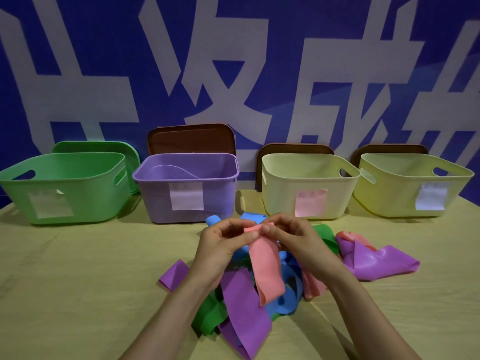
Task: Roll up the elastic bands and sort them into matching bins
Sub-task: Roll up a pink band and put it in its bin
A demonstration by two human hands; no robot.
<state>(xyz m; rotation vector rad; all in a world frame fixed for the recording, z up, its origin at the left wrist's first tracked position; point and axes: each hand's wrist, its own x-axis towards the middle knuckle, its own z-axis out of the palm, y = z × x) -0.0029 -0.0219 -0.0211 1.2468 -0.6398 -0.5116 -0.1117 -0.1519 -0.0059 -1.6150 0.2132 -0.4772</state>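
Pink band [266,266] | top edge folded, tail hanging | left hand [223,242], right hand [291,237] pinching it

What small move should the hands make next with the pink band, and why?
Probably fold the pinched end over itself and roll the band downwards. The left hand and the right hand both pinch the top end of the pink band, while most of its length hangs unrolled onto the pile of bands. The cream bin with the pink label can wait.
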